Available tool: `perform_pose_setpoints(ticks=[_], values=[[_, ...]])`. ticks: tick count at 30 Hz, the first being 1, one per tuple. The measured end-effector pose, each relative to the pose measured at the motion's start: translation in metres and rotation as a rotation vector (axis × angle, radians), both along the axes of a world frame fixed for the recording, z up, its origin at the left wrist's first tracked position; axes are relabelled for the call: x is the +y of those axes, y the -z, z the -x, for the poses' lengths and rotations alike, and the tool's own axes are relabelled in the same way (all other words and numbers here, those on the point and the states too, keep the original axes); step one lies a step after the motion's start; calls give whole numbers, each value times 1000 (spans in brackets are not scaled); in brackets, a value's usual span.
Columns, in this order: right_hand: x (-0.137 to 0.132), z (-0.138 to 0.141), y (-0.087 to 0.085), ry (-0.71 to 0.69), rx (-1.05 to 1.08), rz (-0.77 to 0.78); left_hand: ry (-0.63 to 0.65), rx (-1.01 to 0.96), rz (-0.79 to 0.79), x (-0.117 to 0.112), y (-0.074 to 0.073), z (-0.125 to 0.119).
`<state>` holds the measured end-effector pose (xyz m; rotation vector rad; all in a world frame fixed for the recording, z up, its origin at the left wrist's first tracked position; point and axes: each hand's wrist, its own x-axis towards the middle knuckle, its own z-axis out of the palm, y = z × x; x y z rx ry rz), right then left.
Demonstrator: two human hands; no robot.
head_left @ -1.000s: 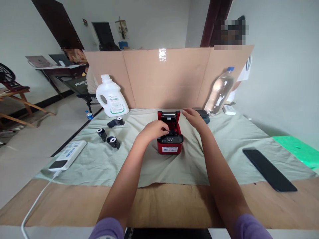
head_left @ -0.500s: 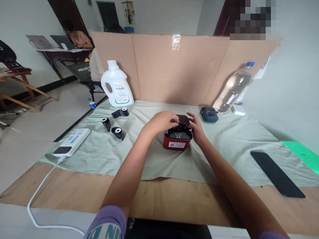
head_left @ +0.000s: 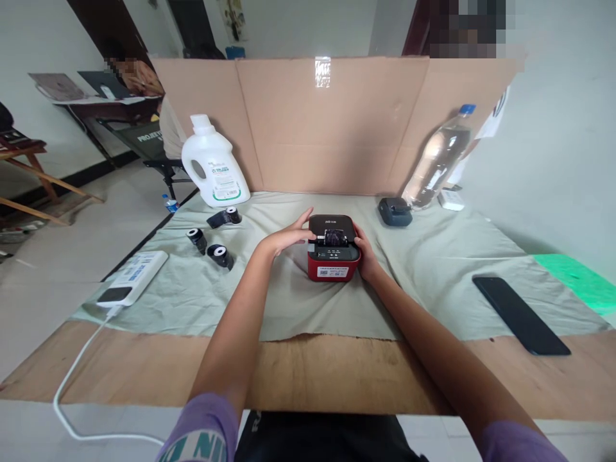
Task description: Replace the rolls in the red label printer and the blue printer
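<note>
A small red and black label printer (head_left: 333, 256) stands upright on the cloth in front of me, its front sticker facing me. Shiny black ribbon (head_left: 335, 238) shows at the slot in its top. My left hand (head_left: 287, 238) is at the printer's left side, fingers stretched out and apart, fingertips at its upper edge. Against the right side, my right hand (head_left: 367, 255) curls its fingers round the body; some fingertips are hidden behind it. To the left lie three rolls of black ribbon with white cores: a back roll (head_left: 225, 217), a left roll (head_left: 197, 240) and a front roll (head_left: 220, 256).
A white jug (head_left: 216, 163) and a clear bottle (head_left: 439, 165) stand before the cardboard screen (head_left: 332, 128). A dark block (head_left: 395, 212) sits by the bottle. A phone (head_left: 522, 314) lies at right, a white power bank (head_left: 133, 278) with cable at left. People are beyond the screen.
My left hand has come off the printer's top and moved to its left side, opening out. My right hand has lowered onto the right side. The whole view has shifted slightly.
</note>
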<state>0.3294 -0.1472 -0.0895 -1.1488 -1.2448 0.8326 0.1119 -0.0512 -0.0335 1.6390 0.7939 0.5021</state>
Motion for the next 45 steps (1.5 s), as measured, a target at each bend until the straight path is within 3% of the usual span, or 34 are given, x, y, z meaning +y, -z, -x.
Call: perform_pose_setpoints(ticks=[5,10,16,22,29,37,45], values=[[0,0,-2,-44,171,-7,46,-77,143,0,17,0],[3,-1,-6,-7,106,77,97,-148,149,-2,21,0],[2,2,-2,-13,197,11,26,-188,136,-8,31,-2],[-3,6,0,3,152,5,-22,-194,87,-10,44,-4],[-4,6,-4,7,145,31,-2,-212,126,-7,45,-2],[-3,1,-13,-32,149,82,33,-216,204,-7,29,-1],[-2,2,4,-129,491,-56,-12,-329,228,-16,49,-2]])
